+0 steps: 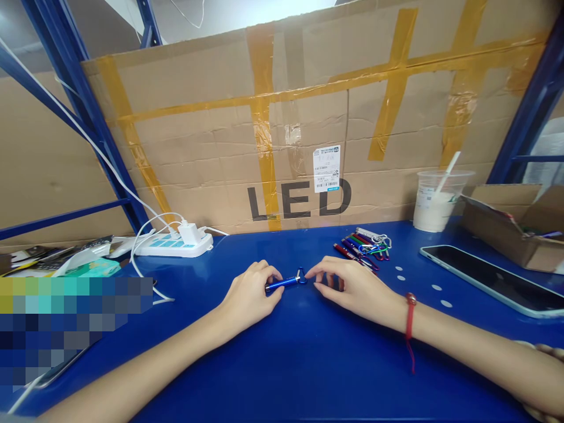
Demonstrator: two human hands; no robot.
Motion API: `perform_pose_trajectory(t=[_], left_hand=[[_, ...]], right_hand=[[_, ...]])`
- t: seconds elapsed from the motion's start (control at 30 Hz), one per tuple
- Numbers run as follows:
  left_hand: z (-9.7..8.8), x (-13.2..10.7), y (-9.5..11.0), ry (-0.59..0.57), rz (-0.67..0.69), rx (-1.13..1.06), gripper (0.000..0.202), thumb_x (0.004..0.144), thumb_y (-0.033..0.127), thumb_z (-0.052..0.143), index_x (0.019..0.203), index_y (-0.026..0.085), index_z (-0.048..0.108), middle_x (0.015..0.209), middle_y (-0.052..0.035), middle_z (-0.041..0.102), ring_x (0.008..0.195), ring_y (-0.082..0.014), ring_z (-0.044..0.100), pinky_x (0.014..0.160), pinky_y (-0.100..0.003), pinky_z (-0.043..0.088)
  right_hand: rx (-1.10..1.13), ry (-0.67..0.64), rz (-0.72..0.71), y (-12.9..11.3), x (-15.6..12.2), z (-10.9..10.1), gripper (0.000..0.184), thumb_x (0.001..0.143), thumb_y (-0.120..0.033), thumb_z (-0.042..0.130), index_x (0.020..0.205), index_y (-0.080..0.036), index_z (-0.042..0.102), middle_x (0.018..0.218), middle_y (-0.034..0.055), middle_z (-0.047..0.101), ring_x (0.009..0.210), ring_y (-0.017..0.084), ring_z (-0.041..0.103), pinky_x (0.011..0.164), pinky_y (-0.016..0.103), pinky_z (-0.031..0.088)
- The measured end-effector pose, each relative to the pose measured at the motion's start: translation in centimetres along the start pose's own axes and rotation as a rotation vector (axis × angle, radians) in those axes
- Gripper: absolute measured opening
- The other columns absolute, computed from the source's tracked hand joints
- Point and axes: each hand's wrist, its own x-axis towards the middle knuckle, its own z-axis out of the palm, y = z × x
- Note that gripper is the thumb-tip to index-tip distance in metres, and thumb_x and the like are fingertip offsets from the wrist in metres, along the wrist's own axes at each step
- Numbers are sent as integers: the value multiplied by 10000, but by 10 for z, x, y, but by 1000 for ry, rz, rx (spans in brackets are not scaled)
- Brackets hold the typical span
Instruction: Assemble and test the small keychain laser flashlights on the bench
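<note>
A slim blue metal tube (284, 284) with a small blue carabiner clip (302, 276) at its right end lies level, low over the blue tabletop. My left hand (252, 289) pinches the tube's left end between thumb and fingers. Close to the clip is my right hand (346, 285), thumb and fingers apart; its index fingertip is right beside the clip, and I cannot tell if they touch. Beyond the right hand lies a pile of similar coloured tubes with carabiner clips (363, 245), in red, purple, green and silver.
A white power strip (174, 244) with cables sits back left, near plastic packaging (83, 258). To the right are a phone (493, 279), several clear round stickers (436, 288), a drink cup with straw (436, 202) and an open cardboard box (506, 223). Large cardboard (211, 164) stands behind.
</note>
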Motion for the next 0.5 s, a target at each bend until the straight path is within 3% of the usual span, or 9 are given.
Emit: perform_pose_trajectory(t=[0.2, 0.33, 0.5], left_hand=[[4, 1, -3, 81, 38, -96, 154, 829, 307, 494, 892, 227, 610, 870, -18, 600, 825, -178, 552, 708, -298, 463], [4, 1, -5, 171, 136, -173, 176, 871, 320, 453, 956, 227, 577, 919, -21, 611, 843, -165, 566, 739, -287, 465], [0, -2, -3, 199, 411, -123, 192, 893, 321, 446, 982, 213, 577, 902, -28, 632, 833, -147, 566, 761, -260, 448]], right_hand=[[65, 105, -26, -5, 0, -4, 215, 823, -204, 497, 978, -215, 646, 878, 26, 655, 642, 110, 581, 547, 222, 455], [255, 176, 38, -13, 2, -7, 196, 811, -292, 557, 953, -198, 655, 833, 30, 659, 651, 116, 583, 507, 210, 445], [771, -20, 252, -17, 4, -5, 318, 729, -431, 657, 864, -143, 668, 688, 12, 623, 539, 86, 532, 408, 178, 403]])
